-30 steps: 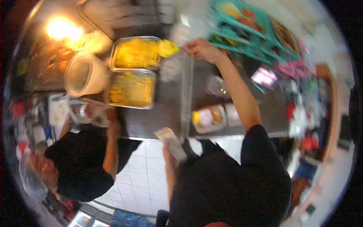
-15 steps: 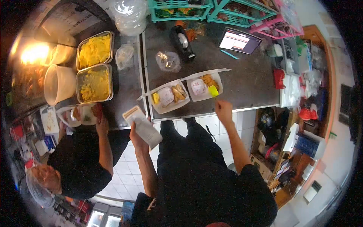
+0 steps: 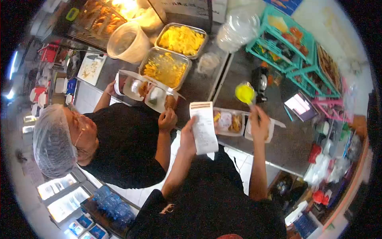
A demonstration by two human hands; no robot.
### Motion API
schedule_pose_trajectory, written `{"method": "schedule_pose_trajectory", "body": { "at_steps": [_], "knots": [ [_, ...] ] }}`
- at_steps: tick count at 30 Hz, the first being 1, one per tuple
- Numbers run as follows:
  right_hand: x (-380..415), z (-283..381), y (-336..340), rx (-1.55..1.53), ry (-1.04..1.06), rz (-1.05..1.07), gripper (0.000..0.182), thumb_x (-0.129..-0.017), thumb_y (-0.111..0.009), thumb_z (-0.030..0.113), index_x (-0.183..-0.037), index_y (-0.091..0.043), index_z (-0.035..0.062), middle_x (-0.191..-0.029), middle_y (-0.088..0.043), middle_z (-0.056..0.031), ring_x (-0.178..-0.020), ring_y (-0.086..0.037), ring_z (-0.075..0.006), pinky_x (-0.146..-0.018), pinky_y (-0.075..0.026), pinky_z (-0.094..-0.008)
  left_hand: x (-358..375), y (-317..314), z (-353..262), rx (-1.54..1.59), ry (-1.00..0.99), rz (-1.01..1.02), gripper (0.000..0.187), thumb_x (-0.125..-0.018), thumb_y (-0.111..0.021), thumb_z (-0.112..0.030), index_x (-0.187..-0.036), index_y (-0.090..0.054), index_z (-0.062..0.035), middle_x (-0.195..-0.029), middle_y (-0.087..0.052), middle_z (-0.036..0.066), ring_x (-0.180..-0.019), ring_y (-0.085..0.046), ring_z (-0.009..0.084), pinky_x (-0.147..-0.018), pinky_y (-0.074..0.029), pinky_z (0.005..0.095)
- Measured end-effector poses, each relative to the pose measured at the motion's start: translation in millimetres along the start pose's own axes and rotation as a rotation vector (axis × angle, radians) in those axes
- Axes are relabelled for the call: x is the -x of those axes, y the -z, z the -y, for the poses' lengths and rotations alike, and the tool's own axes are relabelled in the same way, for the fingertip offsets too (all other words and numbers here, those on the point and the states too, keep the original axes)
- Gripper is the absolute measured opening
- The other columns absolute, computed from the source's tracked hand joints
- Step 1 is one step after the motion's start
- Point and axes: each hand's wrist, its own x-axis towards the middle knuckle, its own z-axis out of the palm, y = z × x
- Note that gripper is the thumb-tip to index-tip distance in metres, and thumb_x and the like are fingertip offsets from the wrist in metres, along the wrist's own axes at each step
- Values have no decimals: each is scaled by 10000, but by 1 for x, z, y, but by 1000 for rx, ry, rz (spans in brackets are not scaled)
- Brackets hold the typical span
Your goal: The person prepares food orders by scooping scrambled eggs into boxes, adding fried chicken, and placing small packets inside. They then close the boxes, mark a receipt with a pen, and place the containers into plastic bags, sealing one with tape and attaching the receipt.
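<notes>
My left hand [image 3: 188, 137] is closed on a long printed receipt [image 3: 204, 129], held upright over the counter's front edge. In my right hand [image 3: 259, 119], the fingers pinch the narrow neck of a bright yellow-green rounded thing [image 3: 244, 93], held above the counter; its kind is not clear. Below my hands two white meal boxes stand with their lids up. The left meal box [image 3: 230, 133] holds a wrapped white packet [image 3: 225, 120] and browned pieces of food [image 3: 236, 123]. My right hand and forearm cover much of the right meal box [image 3: 269, 134].
At left, a co-worker [image 3: 127, 139] in a hairnet has both hands at other white boxes [image 3: 157, 99]. Behind them stand two trays of yellow food [image 3: 184, 73] and a plastic tub [image 3: 129, 42]. A black tape dispenser [image 3: 260, 83], teal baskets [image 3: 286, 47] and a tablet [image 3: 301, 106] sit farther right.
My view has turned left. My right hand has lifted the yellow-green thing up from the right meal box. The receipt is now more upright, in front of the left box.
</notes>
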Motion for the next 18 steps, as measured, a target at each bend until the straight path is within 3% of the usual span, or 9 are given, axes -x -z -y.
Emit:
{"method": "schedule_pose_trajectory", "body": {
  "at_steps": [1, 5, 7, 8, 10, 11, 13, 16, 18],
  "knots": [
    [-33, 13, -39, -207, -47, 108, 214, -936, -625, 180, -1024, -692, -3, -723, -651, -92, -612, -564, -93, -568, -445, -263, 4, 0, -3, 29, 21, 32, 604, -967, -435, -390, -1423, -371, 1, -1358, -530, 180, -1039, -638, 320, -872, -548, 476],
    [-156, 23, -207, -110, 100, 363, 257, -948, -602, 227, -843, -684, 7, -600, -582, -20, -553, -531, -89, -494, -384, -267, 19, -8, -27, 118, -42, -9, 630, -954, -491, -400, -1465, -340, -62, -1429, -463, 169, -1068, -619, 343, -899, -524, 512],
    [-197, -4, -285, -287, -134, 479, 293, -943, -611, 304, -928, -705, 27, -640, -599, -12, -516, -494, -111, -516, -418, -267, 25, -14, -46, 254, -111, 120, 632, -951, -502, -408, -1469, -342, -86, -1454, -431, 166, -1070, -611, 356, -923, -508, 519],
    [-208, -10, -305, -292, -124, 502, 293, -943, -611, 304, -928, -705, 27, -640, -599, -12, -516, -494, -111, -516, -418, -267, 27, -18, -58, 297, -130, 146, 631, -952, -502, -426, -1471, -345, -103, -1469, -411, 163, -1072, -607, 358, -929, -500, 525],
    [-224, -19, -328, -220, -362, 519, 289, -904, -632, 260, -779, -669, 3, -621, -615, -76, -513, -556, -198, -486, -421, -288, 29, -23, -77, 328, -192, 178, 665, -941, -516, -439, -1471, -335, -80, -1453, -429, 177, -1088, -606, 355, -919, -508, 514],
    [-235, -20, -340, 72, -440, 483, 246, -859, -661, 238, -924, -657, 0, -751, -663, -150, -620, -625, -294, -594, -515, -374, 29, -25, -85, 348, -232, 220, 701, -929, -529, -453, -1470, -325, -57, -1438, -447, 191, -1104, -606, 351, -910, -517, 502],
    [-233, -14, -332, 563, 119, 306, 373, -825, -661, 193, -1133, -589, -6, -948, -665, -221, -873, -647, -358, -832, -512, -472, 33, -29, -100, 410, -261, 240, 686, -940, -502, -458, -1472, -323, -63, -1442, -445, 184, -1093, -609, 339, -908, -519, 496],
    [-233, 67, -339, 447, 433, 152, 511, -799, -657, 200, -1247, -514, 1, -1064, -629, -266, -1045, -582, -390, -962, -428, -493, 35, -30, -125, 329, -339, 187, 687, -937, -518, -437, -1472, -311, -60, -1440, -445, 186, -1089, -611, 336, -909, -522, 478],
    [-238, 133, -385, 284, 645, 135, 463, -790, -655, 174, -1203, -543, -1, -1046, -612, -252, -1009, -582, -387, -913, -453, -438, 38, -25, -129, 312, -337, 166, 694, -934, -525, -430, -1475, -300, -58, -1443, -442, 186, -1082, -615, 333, -905, -524, 474]
  ]
}}
